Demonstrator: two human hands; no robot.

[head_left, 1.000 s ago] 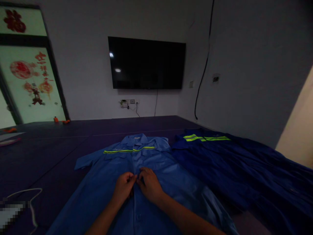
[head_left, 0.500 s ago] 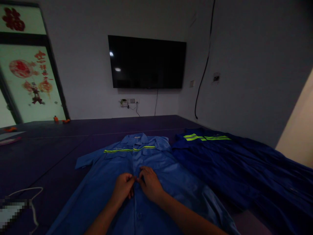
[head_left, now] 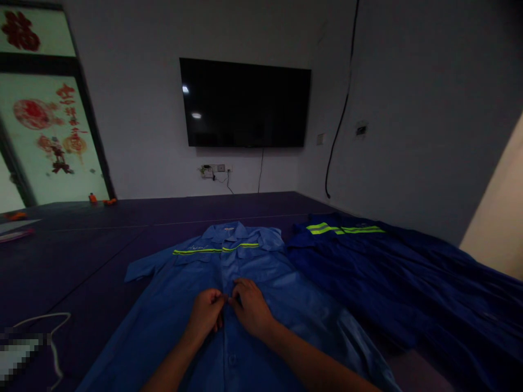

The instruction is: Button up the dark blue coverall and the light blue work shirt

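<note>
Light-blue shirt (head_left: pixel 180 310) lay face up under both hands, spread on a purple surface (head_left: pixel 102 223), its collar (head_left: pixel 224 234) pointing away from them and its lower end running out of view on the near side. The left hand (head_left: pixel 207 310) pinched the shirt's front placket (head_left: pixel 229 269); just beside it, the right hand (head_left: pixel 252 309) bent down to the same strip, though I could not tell whether it gripped cloth. One button (head_left: pixel 232 359) showed on the near side of both hands. Outward from the left hand, past the shirt's side edge and short sleeve (head_left: pixel 145 267), the purple surface stretched wide, with a white cable (head_left: pixel 55 354) well over that way. Room was tighter outward from the right hand, where a dark-blue garment (head_left: pixel 368 272) lay alongside. Far ahead of the hands, the surface's back edge met the wall (head_left: pixel 143 136) below a television (head_left: pixel 245 103).
</note>
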